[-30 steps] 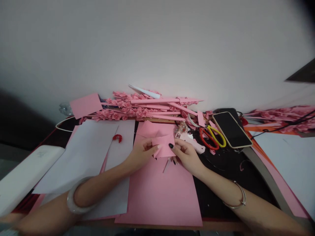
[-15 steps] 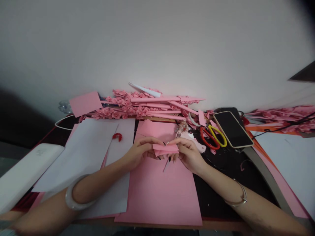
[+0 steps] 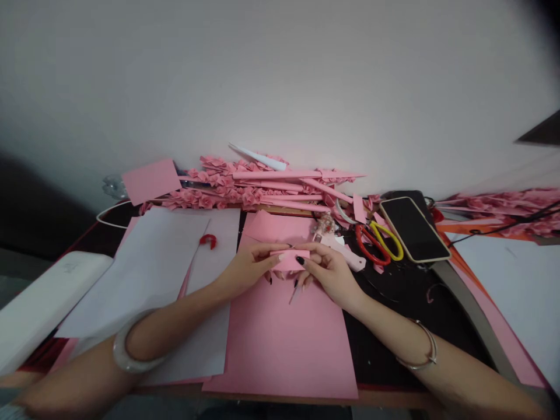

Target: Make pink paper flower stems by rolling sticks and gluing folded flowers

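Between my two hands is a small folded piece of pink paper [image 3: 289, 262]. My left hand [image 3: 250, 267] pinches its left end, thumb on the near face and fingers behind. My right hand [image 3: 329, 269] grips the right end the same way, its dark-nailed thumb on the paper. A thin grey rod [image 3: 295, 294] sticks out below the right fingers; its upper part is hidden. Under the hands lies a large pink sheet [image 3: 291, 344]. Just beyond the right hand rests a pale pink tool with a beaded charm, perhaps a glue gun [image 3: 350, 256].
White sheets [image 3: 144, 262] with a red-handled tool [image 3: 207, 240] lie left, beside a long white box [image 3: 52, 303]. Pink paper flowers [image 3: 219, 186] line the wall. Scissors with red and yellow handles [image 3: 385, 242] and a phone [image 3: 415, 230] lie right.
The folded pink paper has tilted and now looks narrower. Both thumbs have come onto its near face, and the hands have shifted slightly left and up.
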Motion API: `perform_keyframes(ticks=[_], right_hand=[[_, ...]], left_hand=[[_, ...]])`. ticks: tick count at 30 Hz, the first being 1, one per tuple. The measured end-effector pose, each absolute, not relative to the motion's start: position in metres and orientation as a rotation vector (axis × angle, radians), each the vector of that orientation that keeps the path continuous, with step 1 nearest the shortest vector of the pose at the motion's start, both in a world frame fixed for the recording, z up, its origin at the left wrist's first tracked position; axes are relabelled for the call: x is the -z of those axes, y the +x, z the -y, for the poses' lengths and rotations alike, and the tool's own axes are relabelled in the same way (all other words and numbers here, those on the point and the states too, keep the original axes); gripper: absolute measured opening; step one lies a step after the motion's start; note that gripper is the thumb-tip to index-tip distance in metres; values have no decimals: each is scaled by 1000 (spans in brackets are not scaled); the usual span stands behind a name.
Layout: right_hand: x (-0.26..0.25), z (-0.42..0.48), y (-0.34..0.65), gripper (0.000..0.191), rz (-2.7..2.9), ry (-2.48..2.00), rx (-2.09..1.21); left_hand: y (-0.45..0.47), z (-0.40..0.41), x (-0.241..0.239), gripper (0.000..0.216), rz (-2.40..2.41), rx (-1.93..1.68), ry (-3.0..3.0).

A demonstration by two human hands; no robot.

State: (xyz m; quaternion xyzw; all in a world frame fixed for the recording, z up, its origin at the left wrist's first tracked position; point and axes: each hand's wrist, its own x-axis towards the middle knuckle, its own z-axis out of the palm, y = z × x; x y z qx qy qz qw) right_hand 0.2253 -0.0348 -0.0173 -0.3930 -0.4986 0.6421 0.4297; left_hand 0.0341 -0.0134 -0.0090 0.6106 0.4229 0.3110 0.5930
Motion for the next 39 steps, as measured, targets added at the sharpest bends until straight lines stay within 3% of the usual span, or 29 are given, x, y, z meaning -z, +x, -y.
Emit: perform_keyframes(ticks=[25, 39], right_hand=[[17, 35, 223, 21, 1174, -1061, -1654], [15, 38, 223, 13, 1417, -1101, -1588]], left_hand=[[33, 15, 12, 20, -1071, -798, 1473], [34, 17, 9, 13, -1012, -606, 1463]])
